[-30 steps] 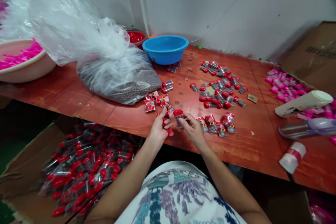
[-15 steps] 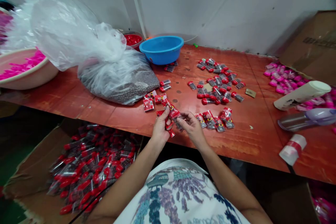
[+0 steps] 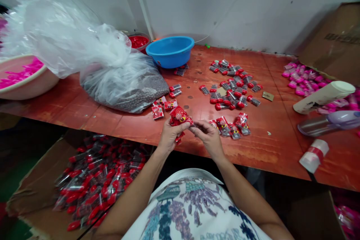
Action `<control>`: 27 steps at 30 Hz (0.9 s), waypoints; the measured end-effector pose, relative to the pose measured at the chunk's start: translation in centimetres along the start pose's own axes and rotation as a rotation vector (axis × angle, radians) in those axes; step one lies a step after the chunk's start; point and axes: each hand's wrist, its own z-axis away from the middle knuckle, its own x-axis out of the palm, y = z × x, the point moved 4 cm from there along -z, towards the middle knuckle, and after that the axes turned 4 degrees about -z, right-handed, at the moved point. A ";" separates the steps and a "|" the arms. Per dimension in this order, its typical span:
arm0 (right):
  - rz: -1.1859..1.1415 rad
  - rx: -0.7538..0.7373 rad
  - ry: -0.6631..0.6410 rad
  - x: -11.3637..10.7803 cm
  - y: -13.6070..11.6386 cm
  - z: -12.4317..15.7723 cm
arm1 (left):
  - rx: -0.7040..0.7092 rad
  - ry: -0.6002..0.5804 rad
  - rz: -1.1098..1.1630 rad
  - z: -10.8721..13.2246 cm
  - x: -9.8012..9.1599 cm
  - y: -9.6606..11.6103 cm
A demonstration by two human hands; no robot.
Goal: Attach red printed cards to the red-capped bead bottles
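My left hand [image 3: 169, 134] is closed around red printed plastic packets [image 3: 180, 115], its thumb pressed on the top one. More red packaging shows below its fingers. The fingers of my right hand [image 3: 208, 135] pinch the right end of that top packet, where something dark is mostly hidden. Just right of my right hand lie several red packets with dark contents [image 3: 224, 126]. Beyond my left hand are a few flat red packets [image 3: 158, 112]. Farther back sits a pile of small clear bottles with red caps and dark beads [image 3: 233, 95].
A clear bag of dark beads [image 3: 146, 93] stands left, near a blue basin [image 3: 170, 53] and a bowl of pink pieces [image 3: 42, 82]. Below the table edge, a carton [image 3: 30, 191] holds many red-capped bottles. On the right are a white bottle [image 3: 320, 97], a purple-lidded bottle [image 3: 323, 123] and pink pieces.
My left hand has shifted its grip, and its thumb now lies across the top packet. The packet has turned, showing more of its printed face. My right fingers have drawn in at its end.
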 end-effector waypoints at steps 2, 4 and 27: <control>-0.046 0.046 0.014 0.1 0.0 0.2 | -0.002 -0.040 -0.031 -0.1 0.0 0.3; -0.073 0.064 0.043 0.1 0.1 0.3 | 0.012 -0.057 -0.025 -0.1 0.1 0.6; 0.456 -0.392 0.061 0.0 -1.9 1.5 | 0.197 0.071 -0.061 1.0 1.2 1.9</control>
